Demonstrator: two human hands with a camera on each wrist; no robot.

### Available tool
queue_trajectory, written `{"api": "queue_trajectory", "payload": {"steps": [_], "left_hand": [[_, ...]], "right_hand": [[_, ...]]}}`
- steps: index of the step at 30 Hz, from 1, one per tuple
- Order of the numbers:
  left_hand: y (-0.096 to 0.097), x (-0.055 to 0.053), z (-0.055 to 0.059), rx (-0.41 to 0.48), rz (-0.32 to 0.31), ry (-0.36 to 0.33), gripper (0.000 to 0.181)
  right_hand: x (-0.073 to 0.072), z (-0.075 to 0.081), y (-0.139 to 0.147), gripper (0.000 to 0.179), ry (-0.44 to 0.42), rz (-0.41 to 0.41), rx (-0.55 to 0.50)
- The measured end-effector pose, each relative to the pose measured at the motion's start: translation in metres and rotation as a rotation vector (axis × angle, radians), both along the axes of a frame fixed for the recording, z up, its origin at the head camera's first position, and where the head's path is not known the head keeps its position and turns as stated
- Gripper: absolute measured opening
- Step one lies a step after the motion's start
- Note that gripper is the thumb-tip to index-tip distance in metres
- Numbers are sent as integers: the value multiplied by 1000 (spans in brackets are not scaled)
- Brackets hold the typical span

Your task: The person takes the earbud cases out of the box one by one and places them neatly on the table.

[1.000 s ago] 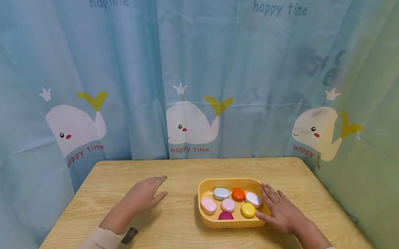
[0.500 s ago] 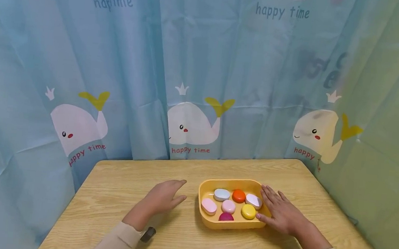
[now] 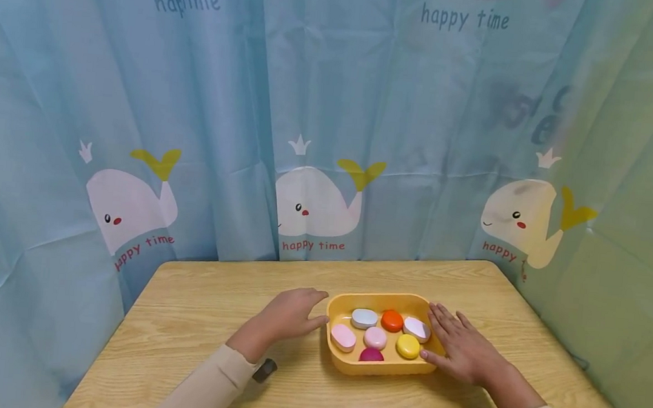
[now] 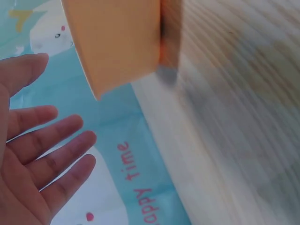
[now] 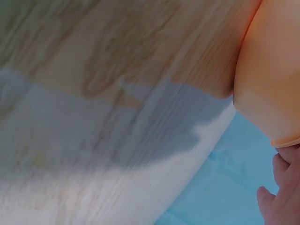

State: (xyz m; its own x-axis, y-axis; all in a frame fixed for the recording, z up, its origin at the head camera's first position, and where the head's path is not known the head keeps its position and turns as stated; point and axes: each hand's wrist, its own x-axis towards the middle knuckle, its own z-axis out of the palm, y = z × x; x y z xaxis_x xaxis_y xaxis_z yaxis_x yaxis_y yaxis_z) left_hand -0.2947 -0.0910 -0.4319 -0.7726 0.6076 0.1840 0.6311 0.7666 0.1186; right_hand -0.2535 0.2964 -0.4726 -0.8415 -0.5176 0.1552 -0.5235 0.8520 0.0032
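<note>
Head view: between both hands, a yellow-orange plastic tray [image 3: 390, 368] with rounded corners. Just beside its left rim, the left hand [image 3: 293, 316], uncurled, with thumb and fingers reaching toward it. At the opposite end, the right hand [image 3: 465, 349], with straight fingers laid against the tray's right wall and thumb at the near corner. Inside the tray, closest to the left fingertips, a pink oval piece [image 3: 343, 337]; farther from that hand, a pale blue oval piece [image 3: 364, 318] and a pink round piece [image 3: 375, 338]. Closest to the right fingers, a whitish oval piece [image 3: 417, 329]; just left of the right thumb, a yellow round piece [image 3: 408, 346]. Between the hands, also a red-orange round piece [image 3: 392, 320] and, partly hidden by the near rim, a magenta piece [image 3: 372, 355]. Beneath both hands, a wood-grain table [image 3: 205, 323]; ahead of them, a blue curtain [image 3: 336, 88] with whale prints [image 3: 315, 203].

Left wrist view: palm and spread, slightly bent fingers, with a gap between them and the tray's outer wall.

Right wrist view: at the lower edge, only a few fingertips by the tray's rim; cannot tell their full curl from here.
</note>
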Motion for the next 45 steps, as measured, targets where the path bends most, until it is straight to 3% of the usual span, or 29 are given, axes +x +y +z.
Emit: {"api": "queue_trajectory", "payload": {"steps": [9, 23, 29, 35, 40, 45], "left_hand": [[26, -11, 5, -45, -33, -86, 51], [60, -20, 7, -116, -126, -88, 35], [69, -26, 4, -107, -74, -182, 42], [80, -37, 1, -7, 83, -376, 56], [89, -42, -2, 102, 142, -425, 48], [96, -36, -2, 248, 210, -458, 37]], "right_hand": [[1, 5, 0, 83, 13, 10, 27], [0, 4, -1, 82, 19, 19, 26], [-1, 3, -1, 83, 11, 17, 31], [-1, 2, -1, 82, 10, 17, 21], [0, 2, -1, 82, 14, 20, 12], [0, 2, -1, 82, 12, 22, 6]]}}
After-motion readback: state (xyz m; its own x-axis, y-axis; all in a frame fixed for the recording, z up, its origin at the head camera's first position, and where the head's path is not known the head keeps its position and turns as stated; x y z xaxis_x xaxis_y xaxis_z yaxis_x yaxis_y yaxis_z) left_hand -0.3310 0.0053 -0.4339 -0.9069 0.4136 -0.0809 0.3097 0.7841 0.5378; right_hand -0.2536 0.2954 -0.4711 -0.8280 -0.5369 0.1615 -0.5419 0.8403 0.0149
